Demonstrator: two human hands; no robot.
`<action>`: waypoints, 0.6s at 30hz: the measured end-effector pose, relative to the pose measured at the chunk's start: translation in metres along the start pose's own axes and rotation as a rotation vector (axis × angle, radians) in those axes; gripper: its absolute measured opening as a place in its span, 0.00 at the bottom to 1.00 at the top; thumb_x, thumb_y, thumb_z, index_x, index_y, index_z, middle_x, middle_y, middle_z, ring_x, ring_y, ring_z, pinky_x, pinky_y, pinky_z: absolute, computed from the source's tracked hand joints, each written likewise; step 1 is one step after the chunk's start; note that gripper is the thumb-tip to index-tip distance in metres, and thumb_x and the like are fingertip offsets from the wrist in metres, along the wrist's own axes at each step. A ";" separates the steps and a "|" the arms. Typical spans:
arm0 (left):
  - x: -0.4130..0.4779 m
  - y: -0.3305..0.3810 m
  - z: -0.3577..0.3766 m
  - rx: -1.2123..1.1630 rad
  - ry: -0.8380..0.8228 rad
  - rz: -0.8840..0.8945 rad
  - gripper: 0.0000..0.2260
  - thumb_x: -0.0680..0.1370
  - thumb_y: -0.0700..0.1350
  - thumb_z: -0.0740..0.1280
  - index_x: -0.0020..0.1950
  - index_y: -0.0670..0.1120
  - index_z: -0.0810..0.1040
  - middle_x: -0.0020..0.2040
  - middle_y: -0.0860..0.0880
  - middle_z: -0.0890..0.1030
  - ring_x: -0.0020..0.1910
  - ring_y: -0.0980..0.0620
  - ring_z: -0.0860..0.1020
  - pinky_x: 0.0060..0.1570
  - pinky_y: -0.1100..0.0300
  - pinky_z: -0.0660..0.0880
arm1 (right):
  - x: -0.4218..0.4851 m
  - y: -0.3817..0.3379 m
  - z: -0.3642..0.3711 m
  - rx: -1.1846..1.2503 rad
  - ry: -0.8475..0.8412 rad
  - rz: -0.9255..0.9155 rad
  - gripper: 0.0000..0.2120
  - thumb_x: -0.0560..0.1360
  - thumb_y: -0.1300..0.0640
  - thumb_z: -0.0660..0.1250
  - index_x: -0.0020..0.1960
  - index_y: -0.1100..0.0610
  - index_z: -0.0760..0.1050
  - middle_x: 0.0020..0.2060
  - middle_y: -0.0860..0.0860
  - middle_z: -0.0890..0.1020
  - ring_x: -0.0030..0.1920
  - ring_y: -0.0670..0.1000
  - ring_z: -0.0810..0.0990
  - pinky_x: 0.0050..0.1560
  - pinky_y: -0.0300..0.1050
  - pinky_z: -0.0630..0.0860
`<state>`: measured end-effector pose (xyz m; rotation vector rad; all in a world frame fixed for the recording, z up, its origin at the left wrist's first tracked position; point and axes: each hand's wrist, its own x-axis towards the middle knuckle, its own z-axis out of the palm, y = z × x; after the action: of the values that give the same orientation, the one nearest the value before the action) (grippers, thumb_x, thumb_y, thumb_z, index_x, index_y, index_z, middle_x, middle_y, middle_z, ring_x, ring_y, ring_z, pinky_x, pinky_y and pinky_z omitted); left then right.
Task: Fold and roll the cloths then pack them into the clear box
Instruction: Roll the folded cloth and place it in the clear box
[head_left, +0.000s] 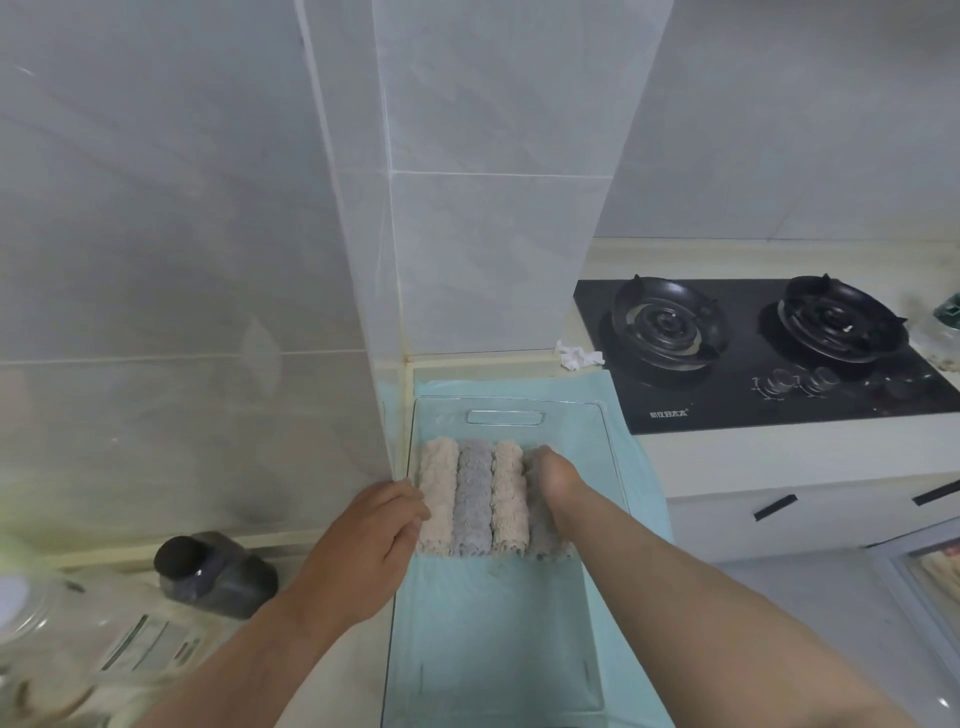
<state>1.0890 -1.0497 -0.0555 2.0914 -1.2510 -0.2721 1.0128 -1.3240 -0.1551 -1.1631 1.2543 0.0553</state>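
Inside the clear box (493, 639), in the half toward 12 o'clock, sits the row of rolled cloths (483, 493). They lie side by side and touching, long axes running 12 to 6. The order is beige, grey, beige, then the grey end roll (543, 540) at the 3 o'clock end. The 6 o'clock half of the box floor is bare. The box sits on a teal mat (644, 483) on the tabletop, with the stove (753, 353) off at 2 o'clock.

Your right hand (558, 478) is on top of the end roll, fingers curled down over its far end (tips hidden, so I can't tell how deep they dig). Your left hand (374, 535) is at 9 o'clock of the row. Its fingers are pressed together, tips against the first beige roll (439, 488) by the box wall.

My read is that you're seating the end roll. To do it well:
- Push straight down, not toward 9. A sideways shove would likely unwind the neighbour.
- Use the left hand as a backstop so the row doesn't buckle upward.
- Put the loose edge of the roll underneath or against the next roll, or it may spring open when you let go.
- Line its near end up with the others at 6 o'clock, so another row fits in front.
- Let go slowly and see whether it holds its shape.
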 end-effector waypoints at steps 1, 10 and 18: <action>0.001 0.002 -0.002 0.000 -0.011 -0.017 0.22 0.78 0.53 0.50 0.53 0.46 0.81 0.55 0.57 0.77 0.60 0.64 0.69 0.61 0.79 0.58 | -0.015 -0.006 -0.001 -0.056 0.027 -0.014 0.09 0.63 0.49 0.56 0.30 0.52 0.70 0.34 0.52 0.74 0.34 0.54 0.71 0.42 0.49 0.69; 0.026 0.032 -0.040 -0.200 -0.007 -0.176 0.10 0.81 0.42 0.61 0.49 0.55 0.80 0.48 0.59 0.80 0.49 0.65 0.76 0.48 0.75 0.68 | -0.161 -0.067 0.009 -0.337 0.133 -0.355 0.19 0.81 0.51 0.51 0.51 0.65 0.71 0.43 0.48 0.65 0.48 0.58 0.75 0.51 0.52 0.70; 0.004 0.075 -0.079 -0.696 0.073 -0.318 0.12 0.79 0.40 0.65 0.52 0.57 0.81 0.52 0.59 0.82 0.54 0.62 0.79 0.54 0.66 0.72 | -0.280 -0.059 0.004 -0.239 0.123 -0.648 0.13 0.79 0.54 0.61 0.62 0.55 0.77 0.56 0.45 0.80 0.59 0.48 0.77 0.67 0.52 0.72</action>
<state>1.0771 -1.0418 0.0528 1.6492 -0.6370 -0.6617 0.9426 -1.1991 0.0925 -1.7566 0.9397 -0.3613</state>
